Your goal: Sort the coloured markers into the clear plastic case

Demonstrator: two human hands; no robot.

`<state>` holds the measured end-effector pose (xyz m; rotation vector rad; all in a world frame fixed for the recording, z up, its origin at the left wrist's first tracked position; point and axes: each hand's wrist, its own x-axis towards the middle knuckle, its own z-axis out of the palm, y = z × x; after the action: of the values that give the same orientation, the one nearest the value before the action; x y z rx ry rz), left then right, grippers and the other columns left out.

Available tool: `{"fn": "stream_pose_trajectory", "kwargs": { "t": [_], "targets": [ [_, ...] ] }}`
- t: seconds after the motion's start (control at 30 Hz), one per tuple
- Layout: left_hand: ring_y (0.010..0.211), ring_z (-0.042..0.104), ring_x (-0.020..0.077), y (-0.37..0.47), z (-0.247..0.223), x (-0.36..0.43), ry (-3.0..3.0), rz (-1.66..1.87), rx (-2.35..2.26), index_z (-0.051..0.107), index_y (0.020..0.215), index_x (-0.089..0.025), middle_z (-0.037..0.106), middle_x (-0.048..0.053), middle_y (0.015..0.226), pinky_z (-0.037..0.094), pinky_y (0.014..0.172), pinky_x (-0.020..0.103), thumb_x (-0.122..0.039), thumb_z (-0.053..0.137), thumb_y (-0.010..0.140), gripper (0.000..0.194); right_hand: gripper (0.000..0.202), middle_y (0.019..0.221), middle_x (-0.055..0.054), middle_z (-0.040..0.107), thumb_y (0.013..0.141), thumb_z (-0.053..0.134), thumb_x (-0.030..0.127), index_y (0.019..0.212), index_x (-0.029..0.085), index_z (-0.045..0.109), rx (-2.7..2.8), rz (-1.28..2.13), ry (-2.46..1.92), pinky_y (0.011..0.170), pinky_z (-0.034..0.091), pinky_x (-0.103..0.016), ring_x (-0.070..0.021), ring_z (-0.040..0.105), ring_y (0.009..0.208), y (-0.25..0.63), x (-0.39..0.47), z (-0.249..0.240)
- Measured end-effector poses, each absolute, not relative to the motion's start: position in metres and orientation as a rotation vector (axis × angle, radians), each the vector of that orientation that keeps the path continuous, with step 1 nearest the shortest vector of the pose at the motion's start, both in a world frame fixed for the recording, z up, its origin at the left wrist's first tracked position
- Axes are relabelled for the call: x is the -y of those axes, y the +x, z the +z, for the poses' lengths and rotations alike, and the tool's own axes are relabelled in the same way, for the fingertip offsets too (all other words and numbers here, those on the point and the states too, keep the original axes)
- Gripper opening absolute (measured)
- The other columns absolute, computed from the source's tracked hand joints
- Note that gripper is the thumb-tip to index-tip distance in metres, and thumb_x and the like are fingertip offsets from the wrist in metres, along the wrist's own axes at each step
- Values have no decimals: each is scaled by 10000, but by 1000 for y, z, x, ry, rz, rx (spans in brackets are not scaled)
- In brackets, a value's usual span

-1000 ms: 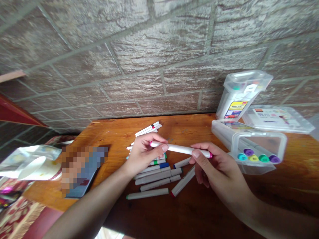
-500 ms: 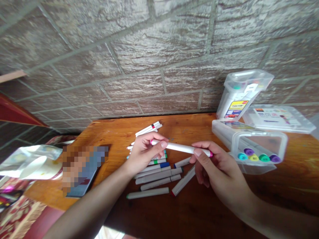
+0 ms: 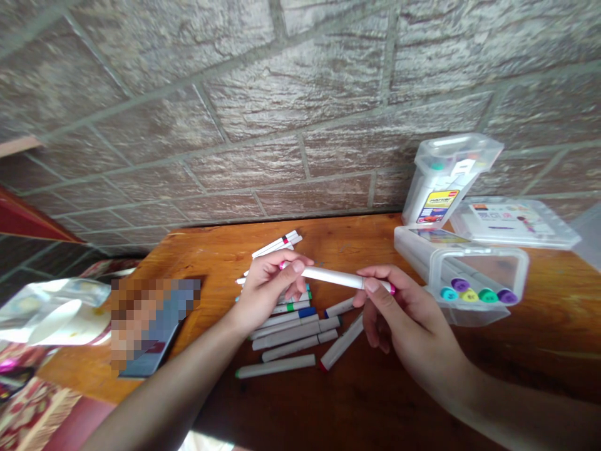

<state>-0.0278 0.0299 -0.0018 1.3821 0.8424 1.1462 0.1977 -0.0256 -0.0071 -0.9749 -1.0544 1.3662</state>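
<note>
A white marker with pink ends is held level above the wooden table. My left hand pinches its left end between thumb and fingers. The right end sits between the thumb and fingers of my right hand. Below my hands lie several loose markers, among them one with a blue cap, a grey-white one with a green end and one with a red end. Thin white pens lie behind my left hand, which partly hides the pile.
An open clear case with several markers lies on the right. Behind it stand an upright marker box and a flat clear case. A dark phone and a white cup are at left. The brick wall borders the table.
The view has shifted slightly, so things on the table appear a little further left. Both hands keep their hold on the marker.
</note>
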Motion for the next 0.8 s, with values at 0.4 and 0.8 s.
{"fn": "stream_pose_trajectory", "kwargs": {
  "t": [0.4,0.8],
  "targets": [
    [441,533,77,-26,0,-30,1254,1164,-784,823,1029,-141,699,16,623,382,446,187,-382,756,982,255,366,803,-2,708,936,741,617,1050,272,691,1021,1386,-994,342,409,-215,-107,561,409,198,26,-3],
    [415,507,86,-25,1,-31,1157,1190,-764,822,1034,-116,723,43,615,437,446,210,-401,745,974,301,333,843,-22,716,936,746,612,1074,309,735,963,1430,-963,338,403,-246,-131,570,423,199,28,-3]
  ]
}}
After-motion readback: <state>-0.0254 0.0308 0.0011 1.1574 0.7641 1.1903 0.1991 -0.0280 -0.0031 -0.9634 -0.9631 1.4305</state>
